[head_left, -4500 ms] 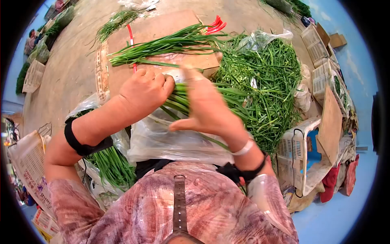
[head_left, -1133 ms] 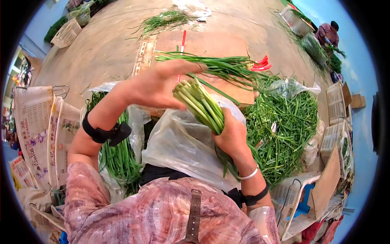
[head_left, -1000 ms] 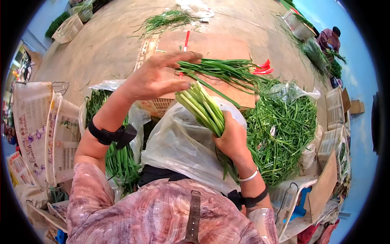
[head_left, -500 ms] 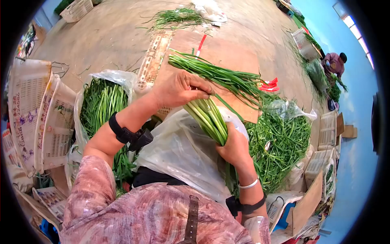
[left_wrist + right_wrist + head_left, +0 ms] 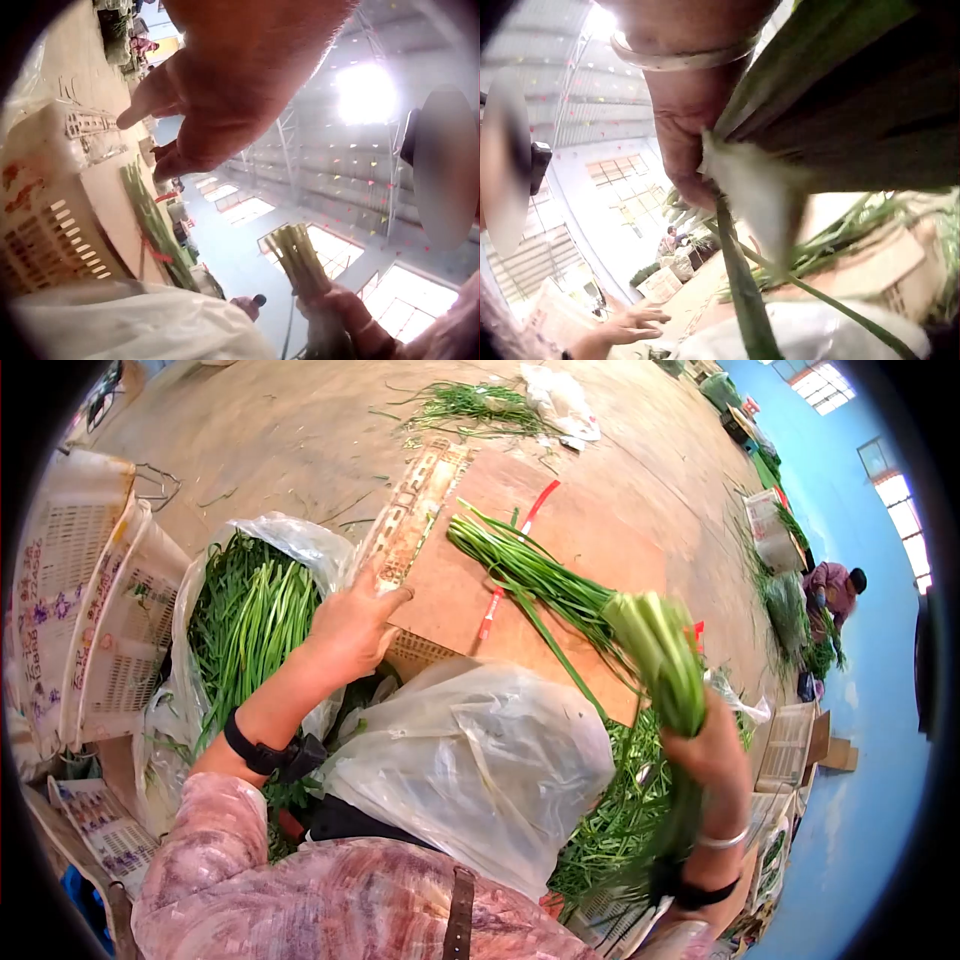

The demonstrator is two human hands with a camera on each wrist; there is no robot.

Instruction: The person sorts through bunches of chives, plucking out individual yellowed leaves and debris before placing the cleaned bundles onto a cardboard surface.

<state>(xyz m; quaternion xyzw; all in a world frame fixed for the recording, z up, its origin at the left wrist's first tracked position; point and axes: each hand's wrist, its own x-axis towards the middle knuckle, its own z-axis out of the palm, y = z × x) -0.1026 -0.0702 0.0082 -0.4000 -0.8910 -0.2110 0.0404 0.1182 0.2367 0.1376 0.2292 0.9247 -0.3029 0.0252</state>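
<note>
In the head view my right hand (image 5: pixel 712 752) grips a bundle of green stalks (image 5: pixel 655 650), its pale ends pointing up and blurred by motion. The left wrist view shows the same bundle (image 5: pixel 300 259) upright in the right hand (image 5: pixel 341 311). My left hand (image 5: pixel 350 628) holds nothing, fingers apart, near the crate's edge, left of the board. Another bunch of greens (image 5: pixel 530 565) lies on the brown board (image 5: pixel 600 550) over a red strip (image 5: pixel 490 615). In the right wrist view leaves (image 5: pixel 840 112) hang beside the right hand (image 5: pixel 682 135).
Clear plastic (image 5: pixel 480 760) covers the lap. A bag of greens (image 5: pixel 250 620) stands at left beside stacked crates (image 5: pixel 75 600). Loose greens (image 5: pixel 620 820) are piled at right. Beyond are scattered greens (image 5: pixel 470 405), a white bag (image 5: pixel 560 400) and a person (image 5: pixel 830 595) by the wall.
The right hand has carried its bundle to the right, away from the lap. The left hand has left the bundle's pale ends and moved left. The head view has turned.
</note>
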